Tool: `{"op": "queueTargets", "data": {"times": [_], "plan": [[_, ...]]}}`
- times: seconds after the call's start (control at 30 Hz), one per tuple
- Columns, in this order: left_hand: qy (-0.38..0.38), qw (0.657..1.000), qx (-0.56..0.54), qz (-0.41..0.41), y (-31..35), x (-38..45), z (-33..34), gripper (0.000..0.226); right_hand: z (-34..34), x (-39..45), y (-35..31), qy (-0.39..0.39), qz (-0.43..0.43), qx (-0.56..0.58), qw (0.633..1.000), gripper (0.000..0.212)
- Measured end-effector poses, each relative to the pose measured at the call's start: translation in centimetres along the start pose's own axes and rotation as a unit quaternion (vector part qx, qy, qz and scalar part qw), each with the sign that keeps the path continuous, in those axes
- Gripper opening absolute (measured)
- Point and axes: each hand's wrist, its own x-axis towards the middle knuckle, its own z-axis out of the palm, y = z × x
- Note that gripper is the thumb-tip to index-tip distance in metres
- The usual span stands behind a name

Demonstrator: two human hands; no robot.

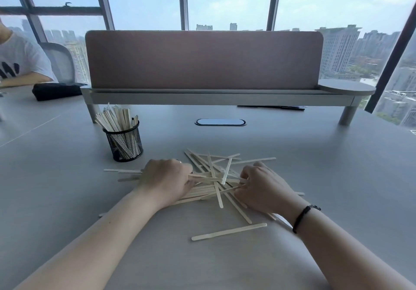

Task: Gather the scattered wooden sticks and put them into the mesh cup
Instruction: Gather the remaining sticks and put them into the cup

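Observation:
A loose pile of pale wooden sticks (216, 177) lies crisscrossed on the grey table in front of me. My left hand (166, 180) rests on the pile's left side, fingers curled around a bundle of sticks. On the right side, my right hand (261, 188) has its fingers closed on several stick ends. One stick (228, 231) lies alone nearer to me. A black mesh cup (124, 141) stands upright behind and left of my left hand, holding many sticks that lean leftward.
A raised shelf with a pink divider panel (202, 59) spans the back of the table (67, 199). A cable port (220, 122) sits below it. A black pouch (56, 91) and another person's arm (22, 80) are at far left.

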Motion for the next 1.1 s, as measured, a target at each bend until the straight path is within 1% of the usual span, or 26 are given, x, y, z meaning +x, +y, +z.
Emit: {"op": "queueTargets", "data": {"times": [0.07, 0.13, 0.2, 0.3, 0.37, 0.4, 0.43, 0.47, 0.5, 0.57, 0.63, 0.73, 0.8, 0.83, 0.93, 1.0, 1.1], "plan": [[-0.001, 1.000, 0.015, -0.007, -0.4, 0.4, -0.8, 0.040, 0.0, -0.1, -0.1, -0.001, 0.000, -0.001, 1.000, 0.017], [0.003, 1.000, 0.021, -0.010, -1.0, 0.5, -1.4, 0.047, 0.0, 0.0, -0.3, -0.003, -0.003, 0.003, 1.000, 0.018], [-0.006, 1.000, 0.015, -0.013, -1.7, 0.4, -1.7, 0.052, -0.2, 0.0, -0.4, -0.002, -0.002, 0.011, 1.000, 0.024], [-0.062, 0.997, 0.044, -0.026, -2.6, 0.5, -2.4, 0.055, -0.8, 0.0, -0.6, -0.005, 0.006, -0.004, 1.000, 0.044], [-0.112, 0.990, 0.077, -0.027, -2.9, 0.6, -3.0, 0.059, -1.1, 0.2, -1.1, -0.006, -0.006, -0.047, 0.999, 0.049], [-0.135, 0.987, 0.086, -0.026, -3.0, 0.6, -3.2, 0.060, -1.3, 0.3, -1.4, -0.010, -0.018, -0.068, 0.997, 0.046], [-0.154, 0.984, 0.088, -0.026, -3.0, 0.6, -3.5, 0.061, -1.3, 0.4, -1.7, -0.010, -0.030, -0.087, 0.996, 0.036], [-0.169, 0.981, 0.087, -0.028, -3.0, 0.6, -3.8, 0.060, -1.3, 0.6, -1.9, -0.006, -0.040, -0.110, 0.993, 0.021], [-0.184, 0.979, 0.085, -0.033, -3.0, 0.5, -4.1, 0.057, -1.3, 0.7, -2.2, -0.007, -0.049, -0.130, 0.990, 0.012], [-0.196, 0.977, 0.074, -0.040, -3.0, 0.4, -4.5, 0.044, -1.1, 0.9, -2.7, -0.024, -0.060, -0.159, 0.985, 0.023], [-0.163, 0.984, 0.055, -0.042, -3.0, 0.2, -4.7, 0.030, -1.0, 1.2, -3.0, -0.045, -0.076, -0.182, 0.979, 0.025], [-0.076, 0.996, -0.005, -0.044, -3.1, -0.1, -4.6, 0.021, -0.9, 1.6, -3.4, -0.070, -0.106, -0.201, 0.971, 0.024], [-0.047, 0.995, -0.059, -0.059, -3.1, -0.3, -4.4, 0.016, -0.8, 1.6, -3.8, -0.066, -0.109, -0.197, 0.972, 0.020], [-0.028, 0.996, -0.069, -0.059, -3.2, -0.3, -4.2, 0.016, -0.7, 1.6, -3.9, -0.057, -0.109, -0.194, 0.973, 0.019], [0.051, 0.995, -0.064, -0.056, -3.7, -0.5, -3.1, 0.011, -0.4, 2.0, -3.8, -0.039, -0.106, -0.178, 0.977, 0.026], [0.074, 0.993, -0.067, -0.066, -4.0, -0.6, -2.6, 0.010, -0.3, 2.3, -3.5, -0.040, -0.098, -0.162, 0.981, 0.027], [0.071, 0.989, -0.090, -0.091, -3.9, -0.4, -2.2, 0.012, -0.5, 2.5, -3.3, -0.045, -0.089, -0.138, 0.985, 0.024]]}}
